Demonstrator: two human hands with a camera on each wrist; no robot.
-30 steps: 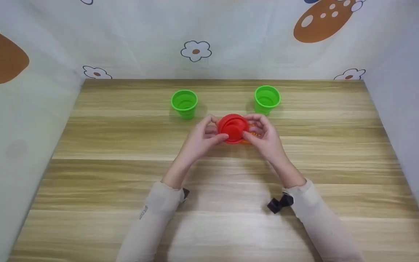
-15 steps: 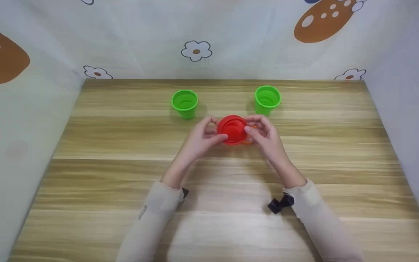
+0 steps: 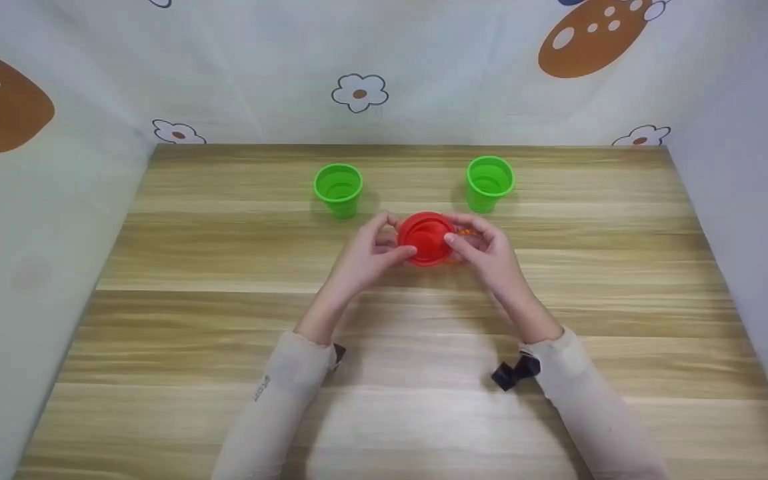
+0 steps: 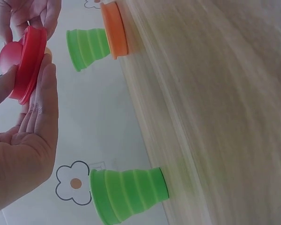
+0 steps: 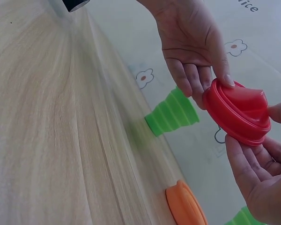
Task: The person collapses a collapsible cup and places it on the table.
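A red collapsible cup (image 3: 427, 239) is held between both hands above the middle of the table. It is squashed nearly flat, and in the right wrist view part of its wall (image 5: 246, 99) bulges up past the rim. The left hand (image 3: 372, 248) pinches its left side, thumb on top and fingers beneath. On the other side the right hand (image 3: 487, 250) pinches it the same way, its thumb near the rim. An orange flattened collapsible cup (image 4: 114, 30) lies on the table, mostly hidden behind the red cup and right hand in the head view.
Two green collapsible cups stand upright and extended, one behind to the left (image 3: 338, 190) and one behind to the right (image 3: 489, 183). Printed white cloth (image 3: 417, 73) hangs at the back and sides of the wooden table (image 3: 177, 267).
The red cup has come slightly toward the person. The right thumb has shifted a little on its edge, while the left hand has stayed nearly still.
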